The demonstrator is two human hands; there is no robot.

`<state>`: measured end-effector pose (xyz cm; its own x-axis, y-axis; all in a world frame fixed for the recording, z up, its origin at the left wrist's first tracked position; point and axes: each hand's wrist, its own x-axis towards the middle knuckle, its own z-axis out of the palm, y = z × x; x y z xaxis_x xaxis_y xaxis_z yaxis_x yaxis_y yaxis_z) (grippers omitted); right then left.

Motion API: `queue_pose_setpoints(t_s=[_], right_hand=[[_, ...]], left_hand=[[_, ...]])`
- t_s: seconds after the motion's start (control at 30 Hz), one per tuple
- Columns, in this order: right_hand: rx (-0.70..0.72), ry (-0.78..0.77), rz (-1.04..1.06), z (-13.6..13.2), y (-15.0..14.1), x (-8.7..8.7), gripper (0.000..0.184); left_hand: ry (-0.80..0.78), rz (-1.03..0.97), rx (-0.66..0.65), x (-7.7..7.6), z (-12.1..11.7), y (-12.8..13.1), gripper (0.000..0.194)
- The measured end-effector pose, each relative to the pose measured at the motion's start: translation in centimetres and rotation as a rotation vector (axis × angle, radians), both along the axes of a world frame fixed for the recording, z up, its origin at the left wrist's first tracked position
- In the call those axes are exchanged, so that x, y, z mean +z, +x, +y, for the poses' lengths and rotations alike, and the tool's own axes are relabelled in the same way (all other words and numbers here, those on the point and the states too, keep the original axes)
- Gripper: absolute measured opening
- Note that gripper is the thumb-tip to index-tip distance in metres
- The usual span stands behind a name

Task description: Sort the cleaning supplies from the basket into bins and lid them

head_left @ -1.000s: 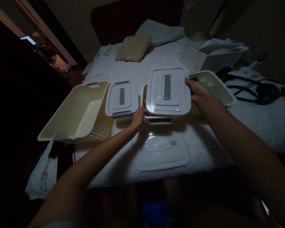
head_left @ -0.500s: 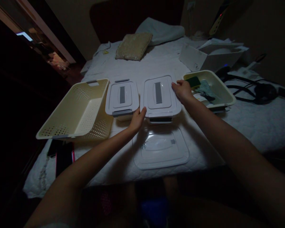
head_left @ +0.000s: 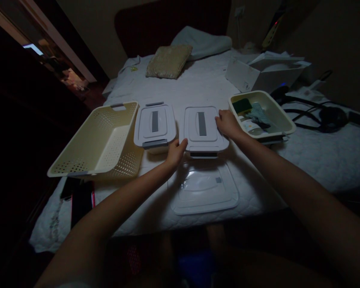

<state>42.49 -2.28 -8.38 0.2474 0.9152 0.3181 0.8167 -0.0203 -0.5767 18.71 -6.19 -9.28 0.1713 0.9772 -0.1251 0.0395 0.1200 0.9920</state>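
Both hands grip a lidded storage box with a white lid, a grey strip on top and a dark latch at the front. My left hand is closed on its near left corner, the thumb on the lid's edge. On the right side, my right hand holds the lid's rim, fingers partly hidden. Just left stands a second white-lidded box with grey latches. A clear plastic lid lies flat on the bed in front. Right of my right hand is an open cream bin containing a sponge, a cloth and a bottle.
A cream perforated basket stands at left. A dark phone-like object lies near the bed's front left edge. Behind are a beige cushion, a white carton of papers and black straps at right.
The box in my hands has come down at its far side and now looks more level. It shifted slightly right, with both hands still on it. The other containers stay put.
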Motion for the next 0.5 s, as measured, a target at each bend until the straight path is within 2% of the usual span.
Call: queue_pose_setpoints(t_s=[0.1, 0.17, 0.33, 0.5], right_hand=[[-0.017, -0.011, -0.235, 0.2, -0.7, 1.1, 0.040], [0.046, -0.027, -0.304, 0.7, -1.6, 2.1, 0.047], [0.214, -0.062, -0.343, 3.4, -4.5, 3.8, 0.052], [0.255, -0.200, -0.390, 6.3, -6.8, 3.7, 0.060]], left_hand=[[-0.006, -0.007, 0.024, 0.0, 0.0, -0.1, 0.031], [-0.014, -0.021, 0.030, -0.1, 0.1, -0.2, 0.031], [-0.036, -0.092, -0.022, -0.4, 0.1, -0.6, 0.038], [-0.050, -0.121, -0.023, -0.8, 0.2, -0.7, 0.041]])
